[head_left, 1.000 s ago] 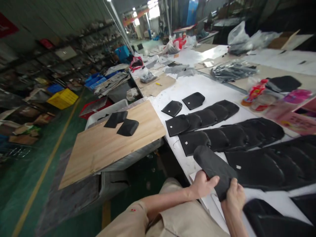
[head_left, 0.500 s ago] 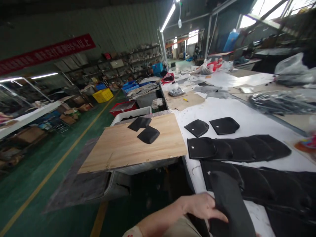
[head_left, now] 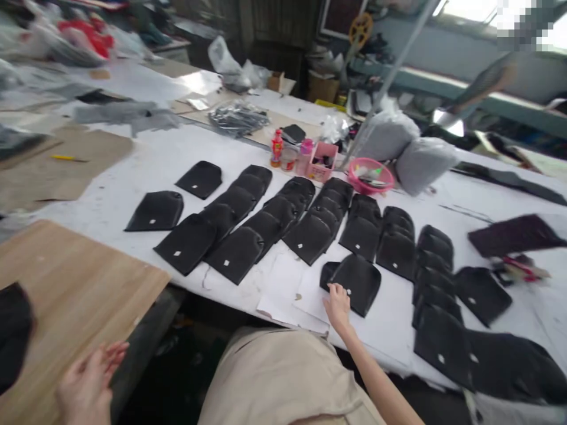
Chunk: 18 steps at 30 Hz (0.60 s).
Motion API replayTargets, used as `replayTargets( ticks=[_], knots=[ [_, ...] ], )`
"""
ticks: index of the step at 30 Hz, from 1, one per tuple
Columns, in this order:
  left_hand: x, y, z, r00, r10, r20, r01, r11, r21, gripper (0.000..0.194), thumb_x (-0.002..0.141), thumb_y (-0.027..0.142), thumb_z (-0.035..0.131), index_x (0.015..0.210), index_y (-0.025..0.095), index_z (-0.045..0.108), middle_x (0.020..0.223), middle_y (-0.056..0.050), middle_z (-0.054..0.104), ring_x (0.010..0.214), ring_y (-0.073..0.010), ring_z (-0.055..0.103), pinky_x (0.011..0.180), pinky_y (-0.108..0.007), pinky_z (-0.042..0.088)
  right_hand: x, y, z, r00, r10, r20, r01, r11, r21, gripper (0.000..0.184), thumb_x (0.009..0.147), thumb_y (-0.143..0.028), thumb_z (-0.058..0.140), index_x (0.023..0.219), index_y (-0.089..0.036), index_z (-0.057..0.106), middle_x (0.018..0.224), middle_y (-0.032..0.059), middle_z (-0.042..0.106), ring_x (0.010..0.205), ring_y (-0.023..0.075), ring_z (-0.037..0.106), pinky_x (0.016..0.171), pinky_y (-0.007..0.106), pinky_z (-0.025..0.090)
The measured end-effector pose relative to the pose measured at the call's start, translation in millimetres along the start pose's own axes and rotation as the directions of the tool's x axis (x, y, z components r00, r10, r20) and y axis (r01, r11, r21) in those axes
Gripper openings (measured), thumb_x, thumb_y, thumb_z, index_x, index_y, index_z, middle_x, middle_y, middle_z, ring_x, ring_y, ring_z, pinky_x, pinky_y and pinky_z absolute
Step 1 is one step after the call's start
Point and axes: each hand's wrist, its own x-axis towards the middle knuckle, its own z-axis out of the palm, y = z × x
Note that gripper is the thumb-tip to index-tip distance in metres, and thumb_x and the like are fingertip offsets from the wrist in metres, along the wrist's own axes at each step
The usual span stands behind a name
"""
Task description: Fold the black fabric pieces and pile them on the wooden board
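Our left hand (head_left: 91, 381) shifts empty over plywood board (head_left: 80, 283), where dark piece (head_left: 13, 336) remains; right hand (head_left: 339, 307) touches black panel (head_left: 359, 277), grip unclear; panel rows (head_left: 237, 254) laid right of board.

Window (head_left: 472, 10) glare upper right; dark under table (head_left: 394, 321); outer edges blurred.

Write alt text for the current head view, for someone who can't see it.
A person's right hand touches a flat black piece with a white label on a white table; the left hand, loosely open, is near a pale wooden board. Rows of similar overlapping black pieces lie on the table, near a pink plastic basin.
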Motion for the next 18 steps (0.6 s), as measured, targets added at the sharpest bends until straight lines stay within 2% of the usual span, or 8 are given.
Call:
replayTargets(
  ticks=[1, 2, 4, 6, 9, 11, 13, 18],
  knots=[
    [9, -13, 20.8, 1.0, 0.019, 0.017, -0.018, 0.996, -0.088, 0.039, 0.071, 0.068, 0.058, 0.066, 0.029, 0.054, 0.047, 0.008, 0.061, 0.055, -0.0264, 0.066, 0.062, -0.048, 0.054, -1, 3, -4, 1.0, 0.012, -0.009, -0.012, 1.0, -0.01, 0.026, 0.092, -0.035, 0.06, 0.111, -0.018, 0.063, 0.115, 0.0107, 0.063, 0.1, 0.0233, 0.062, 0.087, 0.042, 0.052],
    [12, -24, 43.6, 0.991, 0.022, 0.129, -0.006, 0.993, -0.121, 0.038, 0.066, 0.066, 0.064, 0.069, 0.029, 0.056, 0.052, 0.007, 0.065, 0.057, -0.026, 0.068, 0.064, -0.047, 0.055, -2, 6, -8, 1.0, 0.016, -0.012, -0.016, 1.0, -0.017, 0.027, 0.094, -0.035, 0.058, 0.116, -0.019, 0.061, 0.119, 0.0097, 0.062, 0.102, 0.0219, 0.062, 0.088, 0.042, 0.053],
    [-1, -32, 91.2, 0.921, 0.003, 0.389, 0.036, 0.995, -0.092, 0.042, 0.06, 0.063, 0.07, 0.077, 0.026, 0.06, 0.062, 0.004, 0.071, 0.065, -0.0257, 0.071, 0.067, -0.044, 0.056, -2, 11, -14, 1.0, 0.005, -0.005, -0.005, 1.0, -0.019, 0.026, 0.097, -0.034, 0.056, 0.119, -0.021, 0.06, 0.125, 0.0087, 0.06, 0.104, 0.0206, 0.061, 0.089, 0.04, 0.054],
    [-28, -21, 135.3, 0.801, 0.035, 0.598, -0.021, 0.999, -0.03, 0.046, 0.061, 0.06, 0.071, 0.086, 0.022, 0.063, 0.07, 0.001, 0.072, 0.07, -0.0239, 0.071, 0.069, -0.039, 0.056, 1, 15, -18, 1.0, -0.017, 0.014, 0.017, 1.0, -0.014, 0.026, 0.097, -0.034, 0.056, 0.119, -0.022, 0.061, 0.126, 0.0091, 0.059, 0.105, 0.0208, 0.061, 0.089, 0.04, 0.054],
    [-72, 9, 183.6, 0.536, 0.1, 0.838, -0.182, 0.983, -0.001, 0.043, 0.066, 0.054, 0.072, 0.086, 0.017, 0.064, 0.076, -0.003, 0.07, 0.069, -0.0206, 0.068, 0.066, -0.032, 0.053, 6, 22, -23, 0.998, -0.037, 0.046, 0.037, 0.999, 0.0, 0.027, 0.095, -0.03, 0.059, 0.119, -0.018, 0.06, 0.122, 0.0092, 0.061, 0.103, 0.0215, 0.061, 0.089, 0.041, 0.052],
    [-95, 26, 203.5, 0.406, 0.11, 0.907, -0.247, 0.969, -0.008, 0.039, 0.07, 0.051, 0.07, 0.085, 0.016, 0.064, 0.076, -0.004, 0.069, 0.068, -0.0185, 0.066, 0.066, -0.03, 0.052, 4, 25, -24, 0.997, -0.038, 0.063, 0.037, 0.999, 0.015, 0.026, 0.09, -0.015, 0.058, 0.116, -0.016, 0.061, 0.115, 0.0095, 0.063, 0.101, 0.0215, 0.061, 0.088, 0.038, 0.05],
    [-114, 36, 218.0, 0.322, 0.087, 0.943, -0.243, 0.97, -0.007, 0.039, 0.072, 0.05, 0.07, 0.087, 0.015, 0.065, 0.075, -0.004, 0.067, 0.068, -0.0178, 0.065, 0.064, -0.029, 0.051, -1, 24, -24, 0.996, -0.042, 0.077, 0.039, 0.998, 0.039, 0.033, 0.083, -0.003, 0.053, 0.111, -0.018, 0.063, 0.108, 0.0097, 0.065, 0.099, 0.0213, 0.061, 0.087, 0.035, 0.047],
    [-156, 42, 257.0, 0.187, 0.0, 0.982, 0.028, 1.0, -0.006, 0.052, 0.072, 0.044, 0.076, 0.11, 0.012, 0.063, 0.089, -0.01, 0.069, 0.078, -0.0197, 0.068, 0.068, -0.03, 0.053, -20, -4, -13, 0.982, -0.131, 0.137, 0.111, 0.983, 0.147, 0.031, 0.08, -0.005, 0.049, 0.103, -0.019, 0.064, 0.1, 0.0104, 0.066, 0.094, 0.0246, 0.06, 0.085, 0.036, 0.044]
  ],
)
